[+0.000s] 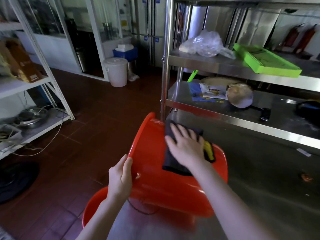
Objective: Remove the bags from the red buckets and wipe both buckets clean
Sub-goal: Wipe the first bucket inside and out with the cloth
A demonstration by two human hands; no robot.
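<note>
A red bucket (166, 187) lies tipped on its side on the steel table, its mouth facing left. My left hand (120, 177) grips its rim at the lower left. My right hand (187, 146) lies flat with spread fingers on a dark cloth (170, 163) with a yellow edge, pressing it against the bucket's outer wall. A second red bucket (93, 205) stands lower down at the left, partly hidden by my left forearm and the table's edge. A clear plastic bag (206, 44) lies on the steel shelf at the back.
A steel table (259, 179) fills the right; a steel rack (216, 63) over it holds a green tray (265, 61), papers and a pan (240, 96). A white lidded bucket (116, 71) stands on the brown tiled floor. White shelving (34, 84) with bowls stands at left.
</note>
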